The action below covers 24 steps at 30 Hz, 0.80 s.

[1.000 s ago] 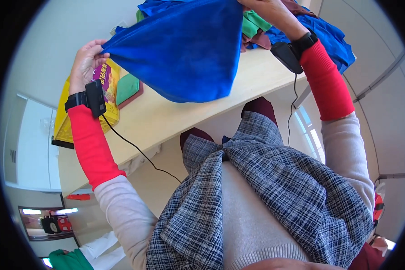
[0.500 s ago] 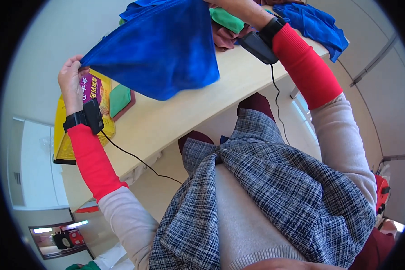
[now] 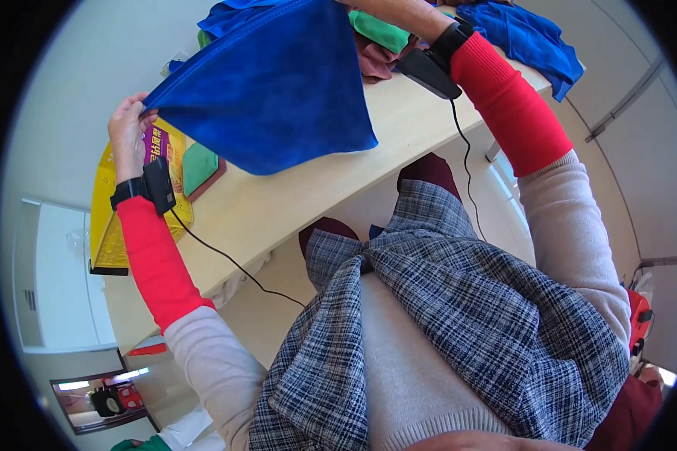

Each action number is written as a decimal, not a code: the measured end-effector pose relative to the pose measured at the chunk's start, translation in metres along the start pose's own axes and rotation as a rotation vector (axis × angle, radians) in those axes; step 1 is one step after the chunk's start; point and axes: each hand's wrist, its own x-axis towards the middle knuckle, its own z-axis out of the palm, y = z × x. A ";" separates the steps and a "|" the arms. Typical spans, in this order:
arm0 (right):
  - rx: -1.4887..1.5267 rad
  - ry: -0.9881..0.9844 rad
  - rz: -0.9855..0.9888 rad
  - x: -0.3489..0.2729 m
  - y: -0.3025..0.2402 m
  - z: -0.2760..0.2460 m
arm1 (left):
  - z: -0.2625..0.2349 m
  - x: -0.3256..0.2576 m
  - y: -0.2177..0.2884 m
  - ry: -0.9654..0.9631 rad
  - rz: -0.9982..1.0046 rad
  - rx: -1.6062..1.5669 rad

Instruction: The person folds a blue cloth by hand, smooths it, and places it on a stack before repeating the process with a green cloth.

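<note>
A blue cloth (image 3: 278,98) is stretched between my two hands above the table, its lower part hanging loose. My left hand (image 3: 130,126) pinches one corner between thumb and fingers. At the top edge of the picture, my right hand (image 3: 402,13) has the other upper corner; its fingertips are cut off by the frame. Below the left side of the cloth lie a folded green cloth (image 3: 198,167) and a reddish-brown one under it, beside a yellow perforated box (image 3: 109,239).
Heaped at the table's far side are a green cloth (image 3: 380,30), a reddish-brown cloth (image 3: 374,59) and a blue cloth (image 3: 520,37) draping over the right end. Black cables run from both wrist devices. The table's front edge (image 3: 293,222) slants up to the right.
My left hand has shifted slightly right. The cloth's lower edge has swung a little down and toward the right, and the cloth looks flatter and sharper.
</note>
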 end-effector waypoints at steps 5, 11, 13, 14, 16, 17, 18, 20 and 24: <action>-0.225 0.152 -0.202 0.015 0.027 -0.006 | 0.030 0.031 -0.006 0.000 0.004 -0.067; -0.110 0.229 -0.273 -0.038 -0.066 0.014 | 0.045 0.071 -0.040 -0.095 0.124 -0.232; -0.301 0.131 -0.409 -0.064 -0.051 0.038 | 0.070 0.063 -0.073 -0.135 0.107 -0.323; -0.397 0.082 -0.470 -0.076 -0.042 0.053 | 0.088 0.061 -0.092 -0.161 0.098 -0.368; -0.208 0.020 -0.572 -0.087 -0.032 0.131 | -0.004 0.060 -0.165 -0.264 0.106 -0.139; -0.057 0.025 -0.491 -0.095 -0.019 0.166 | -0.003 0.046 -0.192 -0.174 -0.044 0.078; -0.042 -0.127 -0.467 -0.101 -0.022 0.206 | -0.061 0.017 -0.217 -0.136 -0.141 0.147; -0.077 -0.333 -0.325 -0.120 0.022 0.271 | -0.046 -0.041 -0.256 -0.083 -0.188 0.562; -0.091 -0.382 -0.139 -0.152 0.087 0.318 | 0.088 -0.172 -0.207 -0.309 -0.174 0.151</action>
